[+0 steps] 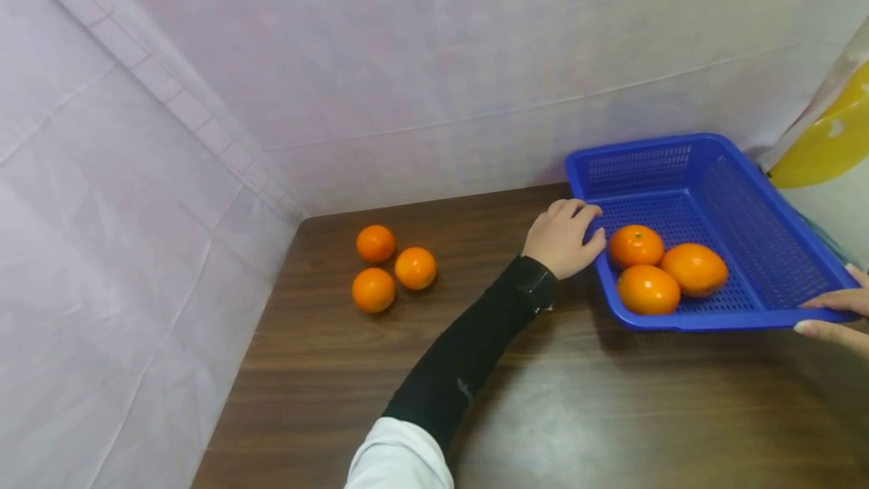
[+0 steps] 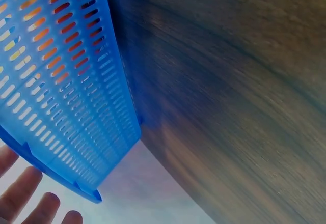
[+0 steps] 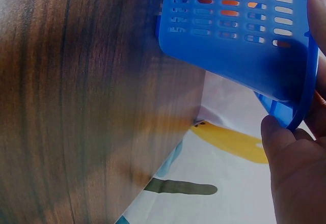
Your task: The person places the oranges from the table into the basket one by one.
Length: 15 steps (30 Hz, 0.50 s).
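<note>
A blue plastic basket point(image 1: 781, 247) with slotted walls sits on the wooden table at the right. Three oranges point(image 1: 648, 290) lie together in its near left part. My left hand point(image 1: 562, 238) is at the basket's left rim, with its fingers loosely extended over the edge. In the left wrist view the fingertips point(image 2: 31, 175) show close beside that rim. My right hand point(image 1: 842, 315), partly cut off by the frame's edge, pinches the near right corner. The right wrist view shows its thumb and fingers on both sides of the rim point(image 3: 305, 102).
Three more oranges point(image 1: 416, 269) lie in a cluster on the left part of the brown table point(image 1: 305, 391). Pale sheeted walls point(image 1: 434, 81) stand behind and to the left. A yellow shape point(image 1: 828, 142) is on the sheet beyond the basket.
</note>
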{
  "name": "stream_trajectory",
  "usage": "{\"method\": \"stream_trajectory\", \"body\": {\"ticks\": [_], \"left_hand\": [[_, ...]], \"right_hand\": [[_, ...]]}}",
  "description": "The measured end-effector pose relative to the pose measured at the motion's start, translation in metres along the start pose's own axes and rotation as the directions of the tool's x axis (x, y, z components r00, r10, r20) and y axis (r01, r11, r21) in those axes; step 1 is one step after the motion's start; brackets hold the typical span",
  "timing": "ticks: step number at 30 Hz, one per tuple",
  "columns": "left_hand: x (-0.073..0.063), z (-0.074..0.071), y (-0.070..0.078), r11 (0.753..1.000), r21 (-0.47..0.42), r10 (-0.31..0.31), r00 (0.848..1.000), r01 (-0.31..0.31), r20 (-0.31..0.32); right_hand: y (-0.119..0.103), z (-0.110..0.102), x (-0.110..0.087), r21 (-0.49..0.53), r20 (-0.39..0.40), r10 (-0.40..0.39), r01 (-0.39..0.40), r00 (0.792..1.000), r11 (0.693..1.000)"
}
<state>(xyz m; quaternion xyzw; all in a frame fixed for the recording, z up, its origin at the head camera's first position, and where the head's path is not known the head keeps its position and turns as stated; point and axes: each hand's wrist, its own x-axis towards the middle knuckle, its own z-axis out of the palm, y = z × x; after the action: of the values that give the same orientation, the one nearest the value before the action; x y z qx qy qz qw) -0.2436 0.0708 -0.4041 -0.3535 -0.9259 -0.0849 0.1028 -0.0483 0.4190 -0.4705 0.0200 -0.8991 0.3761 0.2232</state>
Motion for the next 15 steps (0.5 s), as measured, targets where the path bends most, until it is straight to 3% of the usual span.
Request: {"method": "stream_trajectory", "body": {"ticks": [8,15], "left_hand": [[-0.010,-0.004,-0.016,1.000,-0.010,-0.018,0.999,0.018,-0.031],[-0.025,-0.001,-0.039,0.998,-0.016,-0.064,0.996,0.063,-0.054]], "right_hand": [[0.011,0.001,0.002,0.020,-0.014,-0.022,0.023,1.000,1.000],[0.011,0.000,0.002,-0.133,0.075,0.057,-0.046,0.996,0.990]]}}
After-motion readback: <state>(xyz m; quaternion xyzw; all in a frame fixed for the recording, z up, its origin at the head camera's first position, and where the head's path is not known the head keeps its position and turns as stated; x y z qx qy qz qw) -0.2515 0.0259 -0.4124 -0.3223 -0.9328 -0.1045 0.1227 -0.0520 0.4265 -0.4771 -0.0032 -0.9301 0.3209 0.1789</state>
